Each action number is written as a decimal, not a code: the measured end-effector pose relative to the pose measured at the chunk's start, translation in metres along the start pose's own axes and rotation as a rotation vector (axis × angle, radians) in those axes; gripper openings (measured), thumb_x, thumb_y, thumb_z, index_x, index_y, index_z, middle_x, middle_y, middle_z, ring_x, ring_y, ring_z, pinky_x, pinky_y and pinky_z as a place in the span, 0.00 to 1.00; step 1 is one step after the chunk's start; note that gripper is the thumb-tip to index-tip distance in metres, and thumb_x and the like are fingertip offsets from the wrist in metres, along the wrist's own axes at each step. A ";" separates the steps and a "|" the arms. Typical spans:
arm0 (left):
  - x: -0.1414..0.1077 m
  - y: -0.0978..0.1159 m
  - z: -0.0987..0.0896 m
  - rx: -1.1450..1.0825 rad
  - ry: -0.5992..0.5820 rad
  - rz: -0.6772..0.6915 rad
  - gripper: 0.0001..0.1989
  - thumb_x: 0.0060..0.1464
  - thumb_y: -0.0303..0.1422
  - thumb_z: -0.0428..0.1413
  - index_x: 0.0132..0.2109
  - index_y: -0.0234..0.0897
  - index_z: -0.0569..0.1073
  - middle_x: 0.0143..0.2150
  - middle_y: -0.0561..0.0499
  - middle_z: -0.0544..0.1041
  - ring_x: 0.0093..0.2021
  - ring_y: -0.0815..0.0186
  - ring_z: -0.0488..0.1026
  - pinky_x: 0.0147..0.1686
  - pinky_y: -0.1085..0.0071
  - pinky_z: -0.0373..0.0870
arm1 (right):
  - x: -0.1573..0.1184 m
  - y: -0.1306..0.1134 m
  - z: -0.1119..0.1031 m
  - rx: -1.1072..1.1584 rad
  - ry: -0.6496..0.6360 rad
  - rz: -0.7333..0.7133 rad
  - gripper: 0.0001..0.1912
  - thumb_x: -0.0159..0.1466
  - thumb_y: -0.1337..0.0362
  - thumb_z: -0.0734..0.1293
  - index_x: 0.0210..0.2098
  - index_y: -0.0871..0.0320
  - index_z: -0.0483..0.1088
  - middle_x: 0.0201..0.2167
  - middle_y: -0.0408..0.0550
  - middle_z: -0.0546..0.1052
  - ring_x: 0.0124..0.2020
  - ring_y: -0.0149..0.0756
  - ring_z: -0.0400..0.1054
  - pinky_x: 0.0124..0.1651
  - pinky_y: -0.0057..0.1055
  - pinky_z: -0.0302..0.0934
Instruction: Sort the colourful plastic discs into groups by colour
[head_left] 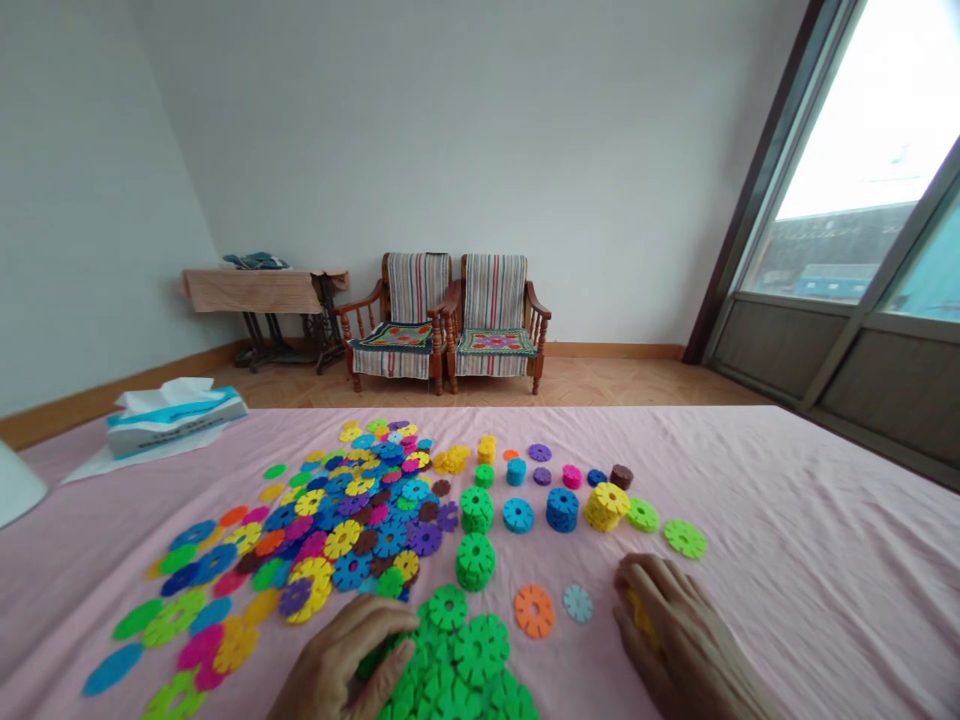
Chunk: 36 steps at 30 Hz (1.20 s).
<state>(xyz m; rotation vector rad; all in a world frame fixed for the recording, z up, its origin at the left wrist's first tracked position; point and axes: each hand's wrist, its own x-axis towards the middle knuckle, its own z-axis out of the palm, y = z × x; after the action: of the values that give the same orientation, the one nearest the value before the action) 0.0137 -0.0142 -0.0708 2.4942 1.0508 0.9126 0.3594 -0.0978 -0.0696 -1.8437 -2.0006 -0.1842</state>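
Note:
At the left edge of a pile of green snowflake discs (469, 665), my left hand (345, 655) is curled, with dark green disc edges showing between thumb and fingers. My right hand (679, 630) rests at the right, closed around yellow snowflake discs (643, 622), partly hidden under the palm. Between the hands lie an orange disc (534, 611) and a pale grey-blue disc (578, 603). Beyond them are stacks: green (476, 560), blue (562, 508) and yellow (607, 506). Two lime discs (685, 538) lie past my right hand.
A large mixed heap of coloured discs (360, 510) spreads over the left of the pink cloth (810, 540). Smaller stacks and single discs, including a brown stack (621, 476), stand behind. A tissue pack (176, 418) sits at the far left. Two wooden chairs (495, 340) stand beyond the table.

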 end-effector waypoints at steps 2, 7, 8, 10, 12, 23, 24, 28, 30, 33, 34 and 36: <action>0.000 0.000 0.000 0.005 0.017 -0.001 0.07 0.57 0.36 0.56 0.43 0.46 0.75 0.38 0.54 0.80 0.40 0.67 0.77 0.41 0.79 0.74 | -0.001 0.001 0.001 0.017 0.009 0.007 0.07 0.65 0.61 0.57 0.37 0.53 0.66 0.37 0.50 0.74 0.37 0.42 0.70 0.40 0.41 0.65; 0.001 0.001 -0.003 0.005 0.043 -0.015 0.07 0.57 0.37 0.55 0.42 0.47 0.75 0.39 0.54 0.80 0.41 0.66 0.78 0.42 0.78 0.74 | 0.003 0.010 -0.001 0.044 0.127 0.012 0.13 0.62 0.56 0.62 0.45 0.53 0.65 0.44 0.53 0.72 0.43 0.45 0.69 0.44 0.44 0.64; 0.001 0.001 -0.003 0.003 0.041 -0.021 0.07 0.57 0.37 0.55 0.42 0.47 0.75 0.39 0.54 0.80 0.41 0.66 0.77 0.42 0.78 0.74 | 0.006 0.012 -0.003 0.053 0.155 0.024 0.14 0.62 0.57 0.62 0.47 0.53 0.64 0.46 0.53 0.72 0.45 0.45 0.69 0.45 0.44 0.64; 0.001 0.000 -0.003 0.002 0.035 -0.034 0.07 0.57 0.38 0.55 0.42 0.48 0.76 0.40 0.53 0.80 0.42 0.65 0.77 0.42 0.77 0.74 | 0.017 0.018 -0.010 0.070 0.194 0.058 0.15 0.63 0.58 0.61 0.48 0.53 0.63 0.47 0.52 0.72 0.47 0.44 0.69 0.47 0.43 0.64; 0.000 -0.002 -0.003 0.003 0.034 -0.043 0.08 0.57 0.38 0.55 0.43 0.48 0.76 0.40 0.53 0.80 0.42 0.65 0.77 0.43 0.77 0.74 | 0.030 0.022 -0.017 0.079 0.230 0.096 0.14 0.63 0.58 0.61 0.48 0.53 0.64 0.46 0.51 0.73 0.46 0.43 0.70 0.46 0.41 0.65; 0.001 -0.005 -0.006 -0.006 0.135 -0.115 0.07 0.58 0.36 0.53 0.41 0.44 0.75 0.39 0.49 0.80 0.40 0.64 0.77 0.40 0.74 0.75 | 0.043 -0.002 -0.008 0.144 0.242 0.060 0.12 0.65 0.56 0.58 0.45 0.52 0.65 0.45 0.52 0.75 0.46 0.45 0.72 0.45 0.42 0.67; 0.001 -0.005 -0.006 -0.008 0.127 -0.110 0.07 0.59 0.35 0.53 0.40 0.44 0.75 0.39 0.48 0.80 0.40 0.64 0.77 0.40 0.73 0.75 | 0.041 -0.005 -0.004 0.139 0.240 0.032 0.12 0.65 0.56 0.58 0.45 0.51 0.65 0.44 0.51 0.75 0.45 0.44 0.72 0.44 0.42 0.68; 0.002 -0.005 -0.006 -0.008 0.098 -0.105 0.08 0.59 0.32 0.51 0.40 0.44 0.75 0.38 0.47 0.79 0.40 0.64 0.77 0.40 0.72 0.75 | 0.036 -0.014 0.004 0.114 0.282 -0.085 0.09 0.64 0.58 0.60 0.43 0.50 0.66 0.39 0.48 0.77 0.40 0.42 0.74 0.39 0.38 0.70; 0.005 -0.004 -0.009 0.014 0.082 -0.099 0.09 0.59 0.31 0.50 0.39 0.44 0.75 0.38 0.47 0.79 0.40 0.63 0.77 0.39 0.71 0.75 | 0.036 -0.015 0.005 0.101 0.310 -0.116 0.08 0.64 0.58 0.60 0.42 0.50 0.66 0.37 0.48 0.78 0.38 0.42 0.75 0.37 0.37 0.70; 0.009 -0.006 -0.020 0.098 0.049 -0.123 0.11 0.58 0.28 0.48 0.37 0.44 0.76 0.41 0.46 0.78 0.44 0.62 0.76 0.43 0.67 0.75 | 0.036 -0.012 0.004 0.080 0.312 -0.120 0.08 0.64 0.58 0.60 0.41 0.50 0.67 0.36 0.47 0.79 0.37 0.42 0.75 0.36 0.36 0.70; 0.010 -0.007 -0.025 0.131 0.029 -0.138 0.12 0.58 0.28 0.48 0.38 0.44 0.76 0.43 0.46 0.77 0.45 0.61 0.75 0.45 0.65 0.74 | 0.035 -0.010 0.004 0.074 0.306 -0.118 0.08 0.64 0.58 0.60 0.41 0.50 0.67 0.37 0.48 0.79 0.38 0.42 0.75 0.36 0.35 0.70; 0.010 -0.011 -0.036 0.188 -0.039 -0.158 0.12 0.57 0.28 0.49 0.40 0.45 0.77 0.48 0.46 0.76 0.51 0.59 0.72 0.50 0.60 0.71 | 0.034 -0.004 0.005 0.068 0.285 -0.116 0.08 0.64 0.58 0.61 0.41 0.50 0.67 0.38 0.48 0.79 0.39 0.42 0.75 0.38 0.35 0.70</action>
<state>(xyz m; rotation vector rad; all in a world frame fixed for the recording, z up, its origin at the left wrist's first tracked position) -0.0104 0.0017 -0.0443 2.5199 1.3550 0.7476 0.3527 -0.0646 -0.0606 -1.5618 -1.8896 -0.3851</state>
